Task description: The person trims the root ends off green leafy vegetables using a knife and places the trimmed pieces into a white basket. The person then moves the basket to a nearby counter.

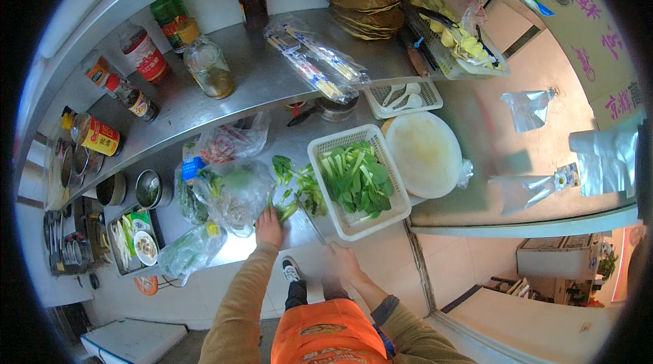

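My left hand (269, 229) holds a leafy green stalk (289, 209) down on the steel counter (240, 247). In my right hand (345, 261), slightly blurred, is a knife; its narrow blade (311, 218) points away from me, with the tip close to the stalk. More loose leafy greens (307, 188) lie just beyond the blade. To the right stands a white plastic basket (341, 233), tilted in view, with a heap of leafy greens (357, 178) inside. Clear plastic bags of vegetables (232, 190) lie beside my left hand.
A round white cutting board (423, 155) rests right of the basket. Behind it, a small basket (432, 101) holds white spoons. The steel shelf (214, 114) above carries bottles, wrapped chopsticks (311, 66) and woven trays (367, 4). At left is a tray (125, 262) with sliced vegetables and a bowl.
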A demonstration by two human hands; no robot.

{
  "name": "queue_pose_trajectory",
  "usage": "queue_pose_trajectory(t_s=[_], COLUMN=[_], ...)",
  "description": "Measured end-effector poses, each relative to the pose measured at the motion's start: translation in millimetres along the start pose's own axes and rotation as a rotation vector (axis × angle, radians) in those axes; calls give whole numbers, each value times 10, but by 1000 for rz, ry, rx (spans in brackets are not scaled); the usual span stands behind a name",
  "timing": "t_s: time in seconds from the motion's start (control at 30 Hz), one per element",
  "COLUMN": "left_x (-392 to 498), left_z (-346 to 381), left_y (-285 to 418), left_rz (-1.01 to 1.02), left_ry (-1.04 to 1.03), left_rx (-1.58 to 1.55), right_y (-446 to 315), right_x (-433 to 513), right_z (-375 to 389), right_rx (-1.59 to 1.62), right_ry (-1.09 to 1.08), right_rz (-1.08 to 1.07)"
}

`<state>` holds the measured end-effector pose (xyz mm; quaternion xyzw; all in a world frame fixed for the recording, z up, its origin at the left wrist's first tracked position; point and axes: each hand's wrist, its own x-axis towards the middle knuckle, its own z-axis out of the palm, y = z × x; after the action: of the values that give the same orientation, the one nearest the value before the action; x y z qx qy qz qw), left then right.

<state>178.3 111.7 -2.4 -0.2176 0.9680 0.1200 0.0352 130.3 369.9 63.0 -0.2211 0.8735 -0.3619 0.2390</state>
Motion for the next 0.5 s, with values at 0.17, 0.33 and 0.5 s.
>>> queue_pose_trajectory(t_s=[0.17, 0.33, 0.5], left_x=[-52, -39, 39], left_z=[99, 144, 254], left_y=[-70, -105, -76], left_rz=[-43, -35, -103], left_ry=[-47, -49, 6], left_rx=[78, 103, 65], right_y=[-129, -162, 91], right_x=[67, 134, 207], right_z=[-66, -2, 271], right_rx=[-35, -118, -151], right_ry=[-47, -92, -122], right_rz=[-23, 14, 33])
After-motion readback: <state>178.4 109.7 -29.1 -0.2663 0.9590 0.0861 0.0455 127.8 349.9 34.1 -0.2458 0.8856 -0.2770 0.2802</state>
